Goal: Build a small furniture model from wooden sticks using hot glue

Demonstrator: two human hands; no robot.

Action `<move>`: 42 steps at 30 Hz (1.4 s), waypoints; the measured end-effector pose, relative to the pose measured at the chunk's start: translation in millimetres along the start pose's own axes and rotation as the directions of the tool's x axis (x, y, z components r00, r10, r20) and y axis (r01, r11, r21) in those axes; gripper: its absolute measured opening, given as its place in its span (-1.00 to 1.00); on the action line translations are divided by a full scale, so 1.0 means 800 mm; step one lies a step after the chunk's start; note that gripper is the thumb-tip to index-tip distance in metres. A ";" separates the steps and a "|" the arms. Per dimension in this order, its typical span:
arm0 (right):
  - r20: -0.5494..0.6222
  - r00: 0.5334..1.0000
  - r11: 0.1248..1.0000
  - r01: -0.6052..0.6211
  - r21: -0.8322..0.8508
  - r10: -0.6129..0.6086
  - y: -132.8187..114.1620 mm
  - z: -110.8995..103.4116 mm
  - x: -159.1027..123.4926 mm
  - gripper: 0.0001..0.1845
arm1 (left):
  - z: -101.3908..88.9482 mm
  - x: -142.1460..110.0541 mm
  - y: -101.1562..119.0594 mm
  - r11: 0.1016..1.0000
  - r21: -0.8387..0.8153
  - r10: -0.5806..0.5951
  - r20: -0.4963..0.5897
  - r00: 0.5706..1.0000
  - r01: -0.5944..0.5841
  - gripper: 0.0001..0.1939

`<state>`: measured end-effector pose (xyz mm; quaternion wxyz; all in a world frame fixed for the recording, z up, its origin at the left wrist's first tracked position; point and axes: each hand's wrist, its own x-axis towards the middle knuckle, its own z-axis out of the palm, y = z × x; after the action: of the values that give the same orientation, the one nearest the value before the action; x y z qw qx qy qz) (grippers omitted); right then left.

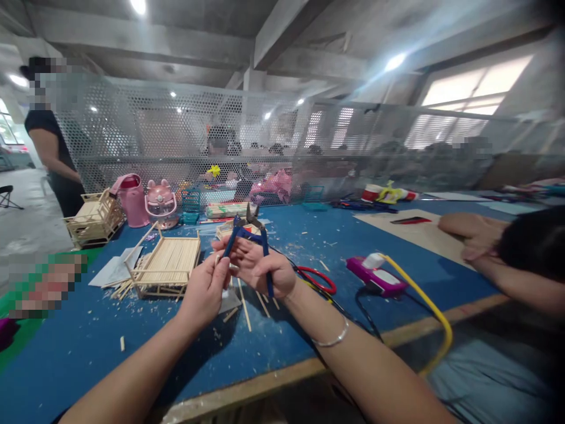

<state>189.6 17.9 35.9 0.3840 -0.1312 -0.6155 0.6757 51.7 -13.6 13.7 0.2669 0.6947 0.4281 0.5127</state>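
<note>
My right hand is turned palm up, its thumb closed over one blue handle of a pair of cutting pliers. The pliers point away from me with jaws apart and handles spread. My left hand is closed in a pinch where the other blue handle ends; a small pale bit shows at its fingertips, too small to name. Just left of my hands stands a miniature bed frame of thin wooden sticks. Loose wooden sticks lie beneath my hands, beside a partly hidden clear plastic piece.
Wood scraps litter the blue table. A second stick model, a pink jug and a pink bottle stand at back left. At right are a purple device, a yellow cable and a person's arms. Perforated metal screen behind.
</note>
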 end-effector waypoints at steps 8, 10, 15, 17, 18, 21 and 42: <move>-0.191 0.950 0.927 0.175 -0.331 -0.248 -0.022 -0.032 -0.007 -0.15 | -0.004 -0.003 0.002 0.999 0.018 0.034 -0.193 0.981 -0.031 -0.68; -0.175 0.946 0.845 0.147 -0.515 -0.272 -0.019 -0.042 -0.008 -0.12 | -0.006 -0.003 0.004 0.999 0.015 0.054 -0.234 0.971 -0.052 -0.70; 0.044 0.973 0.366 0.127 -0.922 -0.227 -0.009 -0.042 -0.010 -0.15 | -0.012 -0.002 0.008 0.999 0.006 0.040 -0.225 0.974 -0.040 -0.73; 0.112 0.972 0.216 0.157 -0.964 -0.207 -0.007 -0.036 -0.010 -0.14 | -0.014 -0.001 0.008 0.999 0.016 0.040 -0.221 0.974 -0.038 -0.72; 0.131 0.971 0.164 0.165 -0.973 -0.202 -0.007 -0.035 -0.010 -0.13 | -0.014 0.000 0.008 0.999 0.028 0.048 -0.222 0.974 -0.043 -0.72; 0.150 0.969 0.068 0.166 -0.984 -0.196 -0.007 -0.033 -0.011 -0.11 | -0.016 0.000 0.008 0.995 0.082 0.076 -0.221 0.972 -0.059 -0.72; 0.145 0.973 0.053 0.156 -0.986 -0.182 -0.009 -0.029 -0.014 -0.12 | -0.027 0.000 0.009 0.940 0.304 0.208 -0.145 0.967 -0.156 -0.75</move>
<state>214.8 27.2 34.9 0.2741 -0.2902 -0.9165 0.0269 33.8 -19.0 26.7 0.0747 0.7151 0.4543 0.5260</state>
